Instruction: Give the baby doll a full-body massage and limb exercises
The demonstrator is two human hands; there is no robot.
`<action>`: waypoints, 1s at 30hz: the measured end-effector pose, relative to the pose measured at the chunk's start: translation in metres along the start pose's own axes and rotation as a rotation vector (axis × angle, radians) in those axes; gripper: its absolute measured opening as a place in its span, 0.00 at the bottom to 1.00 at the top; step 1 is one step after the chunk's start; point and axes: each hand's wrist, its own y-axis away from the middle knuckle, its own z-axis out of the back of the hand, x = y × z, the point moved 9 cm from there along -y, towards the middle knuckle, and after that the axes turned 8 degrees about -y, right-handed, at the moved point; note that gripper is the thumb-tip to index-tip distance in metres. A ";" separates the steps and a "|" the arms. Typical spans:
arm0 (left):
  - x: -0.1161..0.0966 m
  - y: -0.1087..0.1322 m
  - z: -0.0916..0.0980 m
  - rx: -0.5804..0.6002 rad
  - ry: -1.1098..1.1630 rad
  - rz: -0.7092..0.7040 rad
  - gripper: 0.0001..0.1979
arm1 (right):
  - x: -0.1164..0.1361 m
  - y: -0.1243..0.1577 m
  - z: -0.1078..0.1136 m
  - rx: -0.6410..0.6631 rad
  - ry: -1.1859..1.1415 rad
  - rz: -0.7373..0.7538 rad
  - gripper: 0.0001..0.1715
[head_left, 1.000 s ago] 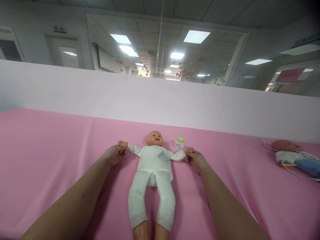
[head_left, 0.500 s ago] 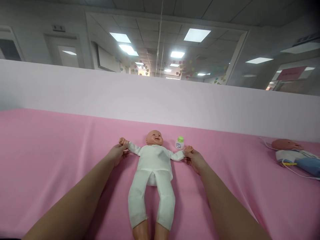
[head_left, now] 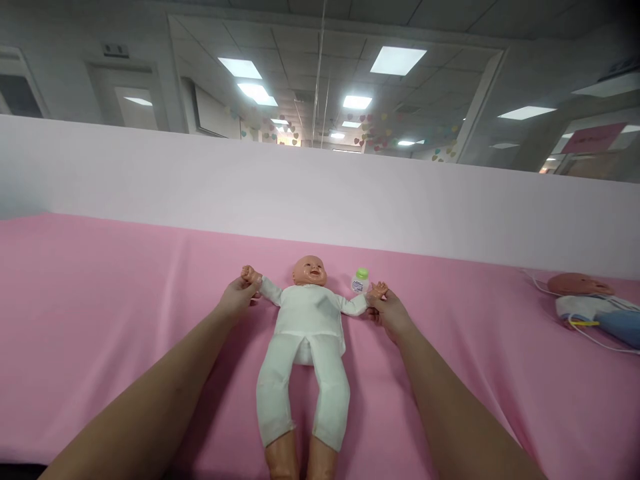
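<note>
On the pink surface (head_left: 100, 293) the doll (head_left: 307, 333) lies on its back, each wrist clasped: left hand (head_left: 239, 297) on one, right hand (head_left: 387, 312) on the other. Both arms have risen slightly outward-upward. A bottle (head_left: 360, 281) stands beside its head; another doll (head_left: 583, 297) lies well apart.

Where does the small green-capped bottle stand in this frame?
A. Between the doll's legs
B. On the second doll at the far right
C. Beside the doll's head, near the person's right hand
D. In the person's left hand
C: the bottle stands on the pink cloth between the doll's head and the right hand.
</note>
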 end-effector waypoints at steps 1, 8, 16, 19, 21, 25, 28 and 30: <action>-0.008 0.003 0.000 -0.018 -0.045 -0.052 0.28 | 0.007 0.002 -0.001 -0.022 0.008 0.046 0.28; -0.068 0.048 -0.042 0.000 -0.552 -0.387 0.12 | 0.061 0.053 -0.057 -0.018 0.358 0.517 0.28; -0.092 0.088 -0.092 0.308 -0.981 -0.756 0.20 | 0.048 0.110 -0.147 0.559 0.844 0.725 0.33; -0.089 0.088 -0.091 0.349 -1.008 -0.763 0.23 | 0.046 0.109 -0.144 0.558 0.886 0.696 0.33; -0.087 0.086 -0.090 0.357 -0.971 -0.744 0.23 | 0.046 0.108 -0.143 0.550 0.896 0.692 0.33; -0.081 0.075 -0.085 0.329 -0.820 -0.608 0.20 | 0.045 0.103 -0.140 0.499 0.893 0.709 0.33; -0.080 0.070 -0.080 0.295 -0.691 -0.547 0.20 | 0.049 0.101 -0.138 0.455 0.823 0.736 0.31; -0.080 0.069 -0.079 0.275 -0.656 -0.548 0.20 | 0.051 0.099 -0.135 0.417 0.735 0.725 0.25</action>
